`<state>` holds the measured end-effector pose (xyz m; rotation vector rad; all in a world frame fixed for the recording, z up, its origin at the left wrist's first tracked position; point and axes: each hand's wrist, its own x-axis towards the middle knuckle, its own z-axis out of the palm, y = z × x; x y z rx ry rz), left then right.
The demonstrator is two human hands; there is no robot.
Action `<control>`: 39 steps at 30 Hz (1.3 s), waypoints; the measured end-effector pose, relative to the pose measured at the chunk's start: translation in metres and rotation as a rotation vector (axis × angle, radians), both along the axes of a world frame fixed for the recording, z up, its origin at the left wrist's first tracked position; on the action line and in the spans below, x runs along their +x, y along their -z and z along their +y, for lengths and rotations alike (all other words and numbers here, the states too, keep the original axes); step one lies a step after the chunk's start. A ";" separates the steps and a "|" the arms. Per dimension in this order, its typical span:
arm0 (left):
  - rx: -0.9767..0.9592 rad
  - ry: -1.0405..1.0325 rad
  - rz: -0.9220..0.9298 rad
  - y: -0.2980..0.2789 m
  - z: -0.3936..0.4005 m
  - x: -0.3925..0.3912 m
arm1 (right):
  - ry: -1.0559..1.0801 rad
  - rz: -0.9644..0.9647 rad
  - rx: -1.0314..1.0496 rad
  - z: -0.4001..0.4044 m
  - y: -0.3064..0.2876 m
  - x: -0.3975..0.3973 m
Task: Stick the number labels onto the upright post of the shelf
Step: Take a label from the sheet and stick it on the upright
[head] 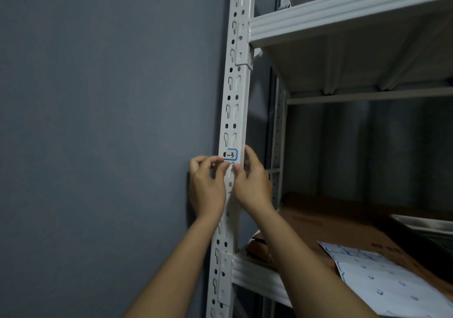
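The white perforated upright post [236, 92] of the shelf runs up the middle of the view. A white number label [231, 155] with a blue border, marked "-3", lies flat on the post's front face. My left hand [207, 185] comes from the left with curled fingers, and its thumb and forefinger pinch the label's lower left corner. My right hand [253, 180] grips the post just below the label, thumb on the front face and fingers round the right edge beside the label.
A sheet of blue-bordered labels [382, 278] lies on flattened brown cardboard [343, 229] on the lower shelf [255, 276]. The upper shelf [343, 8] juts out overhead at the right. A grey wall [98, 121] fills the left. A metal tray [426, 224] sits far right.
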<state>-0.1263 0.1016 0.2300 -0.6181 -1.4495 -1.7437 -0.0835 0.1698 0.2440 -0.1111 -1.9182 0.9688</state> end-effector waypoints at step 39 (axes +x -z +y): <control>0.021 -0.242 0.065 0.003 0.008 -0.004 | -0.014 0.012 0.038 0.012 0.002 -0.002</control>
